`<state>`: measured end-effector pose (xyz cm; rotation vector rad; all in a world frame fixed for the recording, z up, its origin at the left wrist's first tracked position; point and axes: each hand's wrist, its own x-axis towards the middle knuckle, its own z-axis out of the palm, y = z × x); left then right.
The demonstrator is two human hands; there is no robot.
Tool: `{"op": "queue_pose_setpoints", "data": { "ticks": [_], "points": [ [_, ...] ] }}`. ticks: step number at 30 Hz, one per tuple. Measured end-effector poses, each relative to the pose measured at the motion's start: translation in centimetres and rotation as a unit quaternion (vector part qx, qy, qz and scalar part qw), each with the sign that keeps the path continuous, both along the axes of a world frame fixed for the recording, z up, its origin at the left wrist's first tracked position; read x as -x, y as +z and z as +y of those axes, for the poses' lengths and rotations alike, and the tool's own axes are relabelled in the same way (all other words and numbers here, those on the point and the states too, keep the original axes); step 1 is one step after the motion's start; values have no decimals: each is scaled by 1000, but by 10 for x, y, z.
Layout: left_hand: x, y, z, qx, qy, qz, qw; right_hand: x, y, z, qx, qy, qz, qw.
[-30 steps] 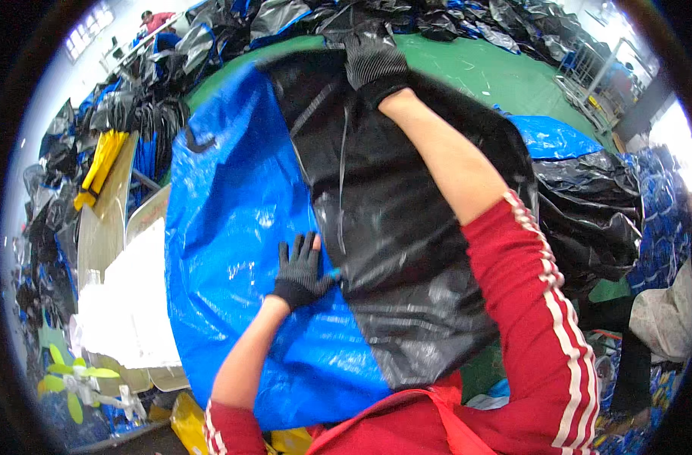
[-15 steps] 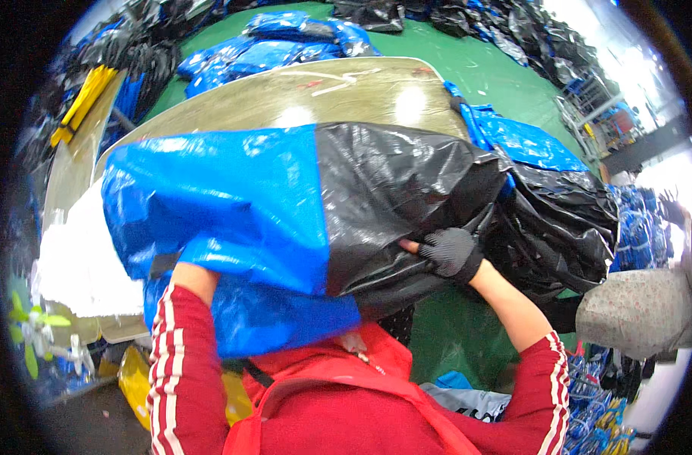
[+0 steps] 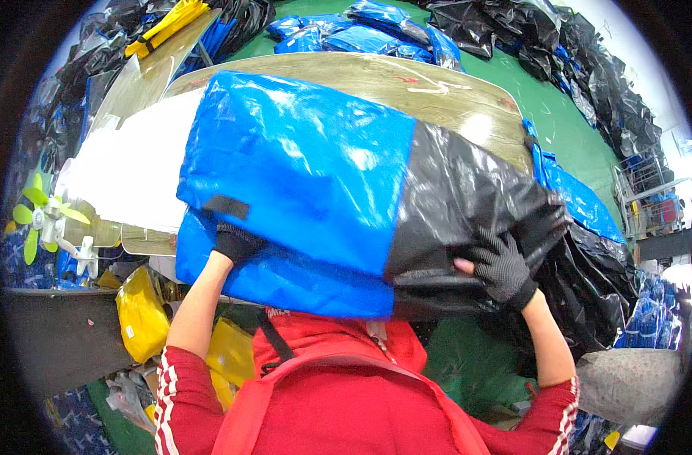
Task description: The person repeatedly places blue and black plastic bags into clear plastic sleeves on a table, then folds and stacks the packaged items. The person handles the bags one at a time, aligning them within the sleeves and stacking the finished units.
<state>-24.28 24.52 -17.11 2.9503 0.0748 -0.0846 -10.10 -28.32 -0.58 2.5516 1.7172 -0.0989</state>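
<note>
A large glossy bag of blue (image 3: 300, 167) and black (image 3: 459, 197) sheeting lies across the table in front of me, its blue part on the left. My left hand (image 3: 238, 243), in a black knit glove, reaches between the layers at the blue end, below a small black patch (image 3: 227, 206). The blue sheeting hides its fingers. My right hand (image 3: 502, 268), gloved the same way with a bare thumb tip, lies on the black part near its right end, fingers spread.
Under the bag is a wood-patterned table (image 3: 300, 67). White sheets (image 3: 133, 167) lie at its left, beside a small green-bladed fan (image 3: 48, 220). Blue bundles (image 3: 368, 38) lie on the green floor beyond. More blue and black bags (image 3: 588, 205) hang at right; a yellow bag (image 3: 142, 315) is lower left.
My left hand has come out of the blue end far enough to show its glove. The bag now lies flatter and slants down to the right. My right hand's fingers are more spread.
</note>
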Motion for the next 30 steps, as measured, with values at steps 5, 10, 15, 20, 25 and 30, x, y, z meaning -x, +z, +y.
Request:
{"op": "queue_pose_setpoints", "data": {
  "ticks": [5, 10, 15, 20, 25, 30],
  "points": [
    [7, -5, 21, 60, 32, 10, 998, 13, -14, -20, 82, -9, 105, 991],
    [54, 13, 69, 220, 174, -183, 942, 4, -41, -31, 40, -5, 110, 993],
    [69, 75, 162, 628, 210, -229, 714, 7, -28, -21, 80, -9, 107, 991],
    [-61, 165, 244, 724, 196, 75, 657, 3, 30, 26, 234, -59, 210, 947],
    [-133, 157, 234, 300, 80, 3, 951, -30, 41, 10, -135, -359, 87, 920],
    [-92, 144, 158, -243, 154, -50, 956, -44, -65, -33, -131, -343, -116, 923]
  ]
}}
